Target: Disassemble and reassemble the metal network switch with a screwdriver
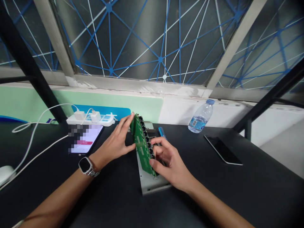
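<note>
Handling a bare circuit board above a desk (114, 199), with 2 hands at work; parts are listed from left to right. At the far left, a white rounded object (6, 174) is cut off by the picture's edge. Next come a white power strip (108, 119) bearing 2 white plugs and, in front of it, a phone with a lit screen (87, 139). The left hand (115, 142), with a watch (85, 165) at the wrist, is spread: its fingertips meet the upper end of the board, and its thumb lies against the green face. The green circuit board (142, 150) stands tilted on a long side over a flat metal casing (145, 183), near the desk's middle; its row of black sockets (145, 136) faces right. Whether its lower edge is seated in the casing cannot be told. The right hand (172, 166) pinches the board's near end, thumb on the edge and fingers curled beside the sockets. Farther right are a slender blue item (162, 133), a part-filled bottle (198, 122) and a phone with a dark screen (223, 150).

The step in hand appears to be steadying and angling the board; the next move would call for support at both ends and an even tilt, so that the sockets clear the casing.
</note>
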A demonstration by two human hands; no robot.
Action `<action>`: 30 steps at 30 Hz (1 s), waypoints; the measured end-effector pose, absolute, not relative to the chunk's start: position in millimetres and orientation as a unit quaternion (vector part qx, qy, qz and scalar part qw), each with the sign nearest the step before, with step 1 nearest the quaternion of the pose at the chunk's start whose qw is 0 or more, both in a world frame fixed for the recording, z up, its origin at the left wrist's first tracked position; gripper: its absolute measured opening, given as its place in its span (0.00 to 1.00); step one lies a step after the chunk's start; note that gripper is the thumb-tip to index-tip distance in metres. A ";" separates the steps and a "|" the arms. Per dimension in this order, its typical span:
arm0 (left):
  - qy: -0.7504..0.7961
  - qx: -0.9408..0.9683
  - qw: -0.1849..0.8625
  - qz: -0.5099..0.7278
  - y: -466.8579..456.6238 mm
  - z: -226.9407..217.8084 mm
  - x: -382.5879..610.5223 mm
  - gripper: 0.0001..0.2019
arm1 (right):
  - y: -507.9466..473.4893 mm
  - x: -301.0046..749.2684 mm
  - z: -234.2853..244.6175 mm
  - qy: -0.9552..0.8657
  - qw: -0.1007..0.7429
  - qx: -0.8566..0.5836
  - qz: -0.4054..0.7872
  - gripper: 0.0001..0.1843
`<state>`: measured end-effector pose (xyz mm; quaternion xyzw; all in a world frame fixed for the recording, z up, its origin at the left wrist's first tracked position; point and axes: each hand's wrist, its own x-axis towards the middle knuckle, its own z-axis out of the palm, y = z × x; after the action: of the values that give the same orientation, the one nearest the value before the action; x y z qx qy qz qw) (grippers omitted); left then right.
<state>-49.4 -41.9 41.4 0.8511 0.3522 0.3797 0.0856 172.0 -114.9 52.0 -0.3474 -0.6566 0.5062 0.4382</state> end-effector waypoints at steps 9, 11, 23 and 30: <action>0.409 0.708 0.352 0.456 -38.0 36.9 -44.4 0.48 | -101.9 177.1 50.0 -0.586 0.511 -0.403 0.483 0.16; 0.401 0.681 0.435 0.431 -37.3 36.4 -42.8 0.38 | -98.9 177.8 48.5 -0.575 0.522 -0.405 0.482 0.17; 0.371 0.666 0.586 0.274 -41.8 65.5 -59.6 0.14 | -89.0 187.6 41.0 -0.591 0.498 -0.436 0.461 0.15; 0.346 0.621 0.612 0.347 -41.0 66.5 -61.2 0.14 | -83.5 191.5 44.9 -0.648 0.490 -0.455 0.365 0.13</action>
<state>-61.2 -41.0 66.5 0.6206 0.3464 0.3470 0.6119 191.5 -83.5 44.9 -0.4553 -0.6479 0.3650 0.4896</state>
